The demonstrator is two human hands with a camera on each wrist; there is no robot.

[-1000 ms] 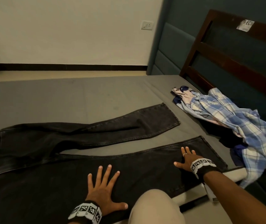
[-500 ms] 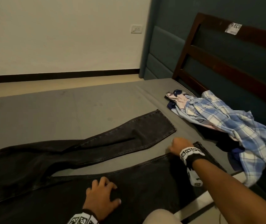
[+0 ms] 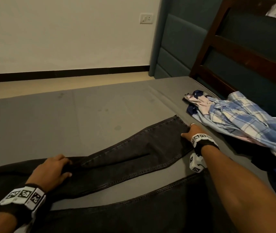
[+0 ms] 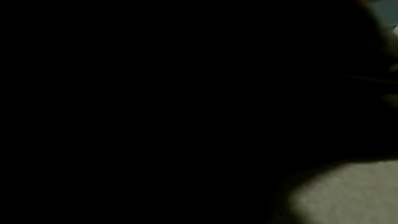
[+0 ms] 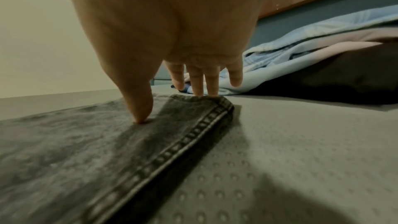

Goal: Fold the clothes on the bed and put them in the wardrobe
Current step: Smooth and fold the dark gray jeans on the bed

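Note:
Dark grey jeans (image 3: 134, 153) lie spread on the grey mattress (image 3: 66, 118), the far leg running right to its hem and the near leg across the bottom of the head view. My left hand (image 3: 53, 169) grips a fold in the middle of the far leg, fingers curled over it. My right hand (image 3: 190, 132) is at the far leg's hem corner. In the right wrist view that hand (image 5: 172, 108) has straight fingers touching the stitched hem of the jeans (image 5: 86, 151), with the thumb tip pressing on the denim. The left wrist view is almost all dark.
A crumpled blue plaid shirt (image 3: 243, 121) with other garments lies right of the hem, against the dark wooden headboard (image 3: 234, 56); the shirt (image 5: 301, 54) is close behind my right fingers. A dark garment (image 3: 259, 158) lies beneath it. Bare mattress stretches beyond the jeans.
Both hands left the near leg and moved forward onto the far leg. The left went from flat to gripping; the right reached the hem corner. My head has leaned closer.

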